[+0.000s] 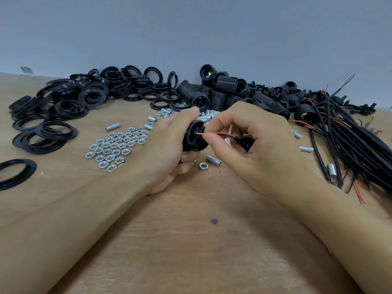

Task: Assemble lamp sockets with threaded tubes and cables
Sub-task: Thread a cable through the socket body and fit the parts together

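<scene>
My left hand [169, 149] grips a black lamp socket [194, 136] above the wooden table [180, 230], its back end turned toward my right hand. My right hand [254, 145] pinches a black cable [239, 138] whose red and black wire ends [209, 134] touch the socket's back. Just below my hands lie a threaded metal tube [213, 160] and a single hex nut [203, 165].
Black rings [63, 107] pile up at the left and back. Several hex nuts [115, 146] lie left of my left hand, short metal tubes [163, 115] behind it. More black sockets [229, 90] heap at the back, and a cable bundle [350, 141] spreads at the right.
</scene>
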